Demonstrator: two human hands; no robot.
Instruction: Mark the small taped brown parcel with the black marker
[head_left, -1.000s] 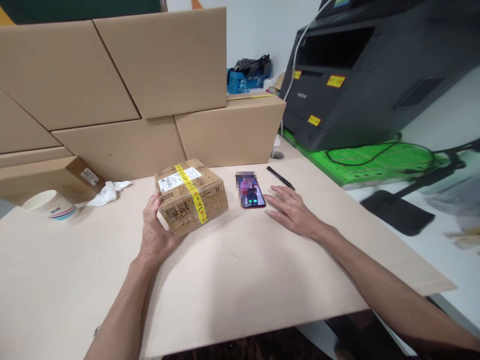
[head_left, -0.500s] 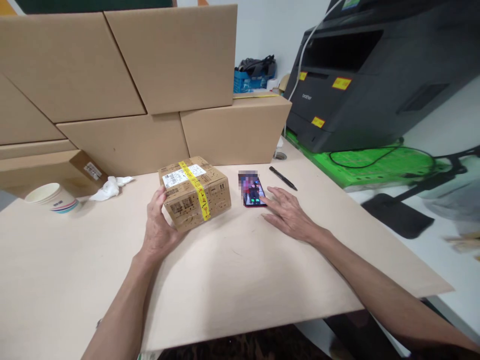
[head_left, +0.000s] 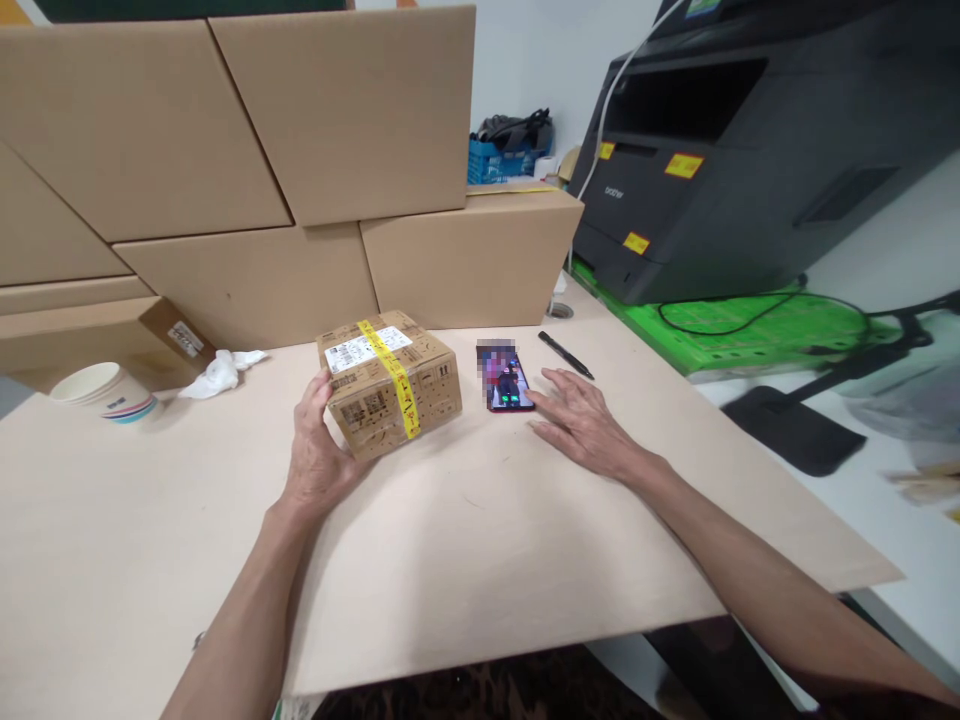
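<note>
My left hand (head_left: pixel 319 455) grips a small cardboard box (head_left: pixel 439 400) at its near left corner, fingers along the left side and thumb by the lower front edge. Yellow tape (head_left: pixel 391 370) runs over the box's top and front, and a white shipping label (head_left: pixel 352 353) is stuck on top. To the right of the box a smartphone (head_left: pixel 512 385) lies face up with its screen lit, part of it blurred out. My right hand (head_left: pixel 581 425) is open, fingers spread, its index fingertip at the phone's lower right edge. A black pen (head_left: pixel 566 354) lies just beyond that hand.
Large cardboard boxes (head_left: pixel 345 120) are stacked along the back of the table (head_left: pixel 480 560). At the left stand nested paper cups (head_left: pixel 112 390) beside crumpled tissue (head_left: pixel 221 372). A dark printer (head_left: pixel 720 190) on a green base (head_left: pixel 765 335) is at the right.
My right hand has drawn back very slightly to the right across the phone's lower edge. The left hand and the box are in the same place.
</note>
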